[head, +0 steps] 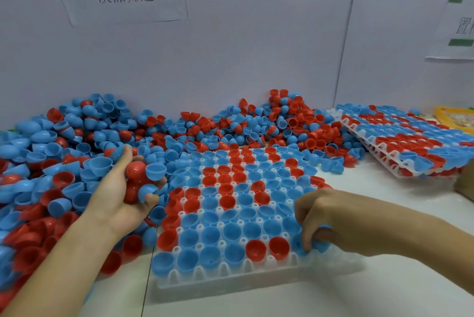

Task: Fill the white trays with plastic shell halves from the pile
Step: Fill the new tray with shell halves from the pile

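While the left hand (128, 188) grips a loose clutch of red and blue shell halves (143, 178) just beyond the tray's left edge, the right hand (323, 216) curls its fingertips (306, 245) round a blue shell (320, 245) at the near right corner of the white tray (230, 283). Between the two hands the tray looks almost full, its cups holding halves with their open sides up. The pile (77, 142) lies past and to the left of the left hand, heaped against the wall; a stack of filled trays (405, 147) sits well beyond the right hand.

The likeliest slip, as I judge it, is in the left hand: it holds several smooth domes at once, and one could squirt out and drop onto seated halves, knocking them askew. Under the right hand, a shell pressed in tilted may sit crooked or pop back out, and the forearm lies low over the corner, so a careless drag could sweep neighbours from their cups. Halves crowding the tray's far edge could also tumble in upside down.
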